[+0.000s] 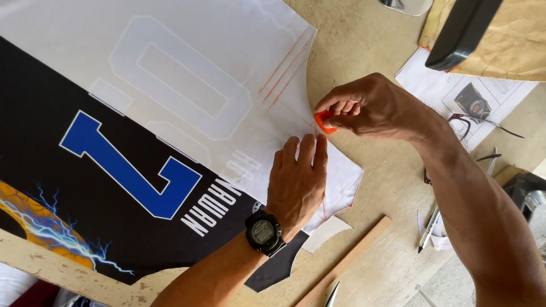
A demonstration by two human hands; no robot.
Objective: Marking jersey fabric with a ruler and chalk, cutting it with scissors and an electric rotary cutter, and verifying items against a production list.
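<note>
A white fabric panel (187, 62) with a large faint numeral lies over a black printed panel (85, 187) that carries a blue numeral and a lightning design. My left hand (297, 182), with a black wristwatch (263, 232), presses flat on the white fabric near its curved edge. My right hand (369, 108) pinches a small orange piece of chalk (324, 121) against the fabric edge, just above my left fingertips. Orange chalk lines (284, 71) mark the white fabric.
The fabric rests on a worn wooden table (375, 187). A wooden ruler (347, 261) lies at the lower middle, a pen (427, 228) to its right. Printed paper sheets (455, 96), eyeglasses (483, 122), brown paper (512, 45) and a dark flat object (460, 34) sit at the upper right.
</note>
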